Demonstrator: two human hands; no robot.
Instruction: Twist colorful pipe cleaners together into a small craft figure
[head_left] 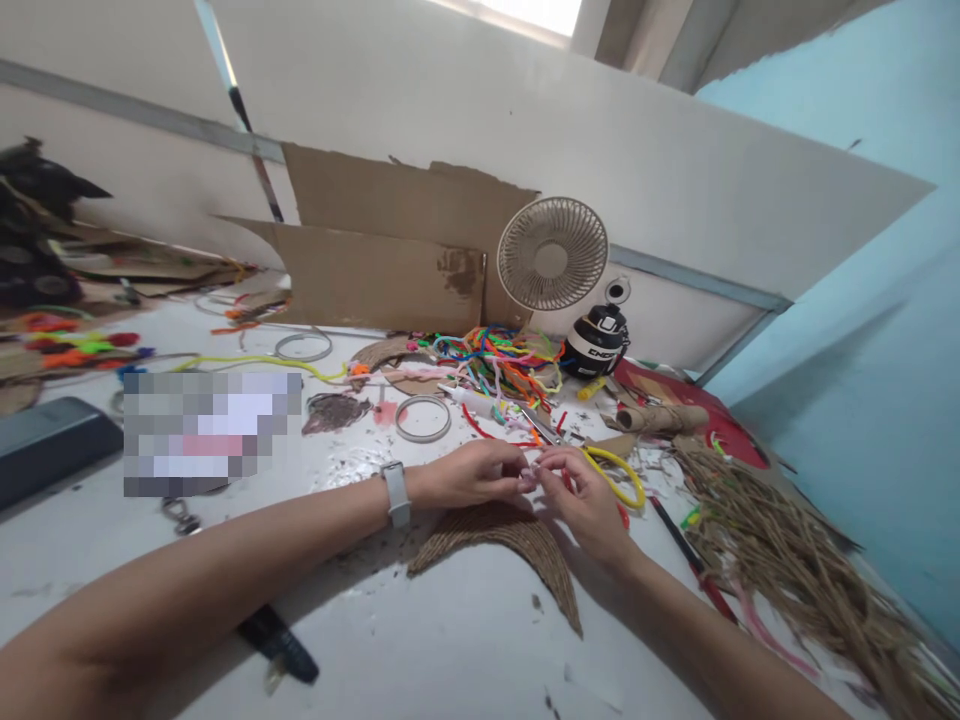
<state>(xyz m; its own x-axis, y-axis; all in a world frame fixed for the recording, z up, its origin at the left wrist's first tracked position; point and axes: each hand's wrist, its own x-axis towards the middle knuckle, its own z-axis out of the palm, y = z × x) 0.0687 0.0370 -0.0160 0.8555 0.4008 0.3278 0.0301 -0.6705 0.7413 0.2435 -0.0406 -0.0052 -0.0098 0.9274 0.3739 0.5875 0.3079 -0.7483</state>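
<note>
My left hand (476, 474), with a watch (396, 494) on its wrist, has its fingers closed in a pinch. Thumb and fingers of my right hand (585, 503) pinch from the other side, so the fingertips nearly meet. Between them is a small pinkish piece (529, 479), mostly covered and too small to name. Below both hands, flat on the white table (465, 640), lies a crescent (487, 526) covered in brown twine. Scissors with yellow handles (636, 490) lie just beyond my right hand.
Behind are coloured pipe cleaners (499, 365), a metal ring (422, 418), a black bottle (598, 343) and a fan (553, 255). At right lie a cardboard tube (666, 418), a red-and-black cutter (694, 555) and a twine heap (802, 560). A dark tool (279, 645) lies by my left forearm.
</note>
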